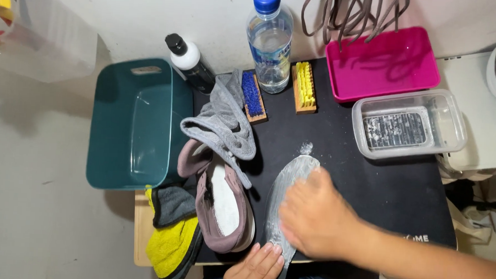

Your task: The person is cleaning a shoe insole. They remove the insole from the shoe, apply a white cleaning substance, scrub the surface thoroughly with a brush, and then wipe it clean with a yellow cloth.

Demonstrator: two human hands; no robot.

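Right hand presses insole; left hand pins its edge.

A grey, foam-covered insole is laid flat on the black desk mat, toe end pointed away and slightly right. It's partly covered, so only the front half and left edge can be seen.

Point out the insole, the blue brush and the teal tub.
insole (291,172): head view, on its soapy upper part above the hand.
blue brush (252,95): head view, on its bristles.
teal tub (101,127): head view, on its left wall.
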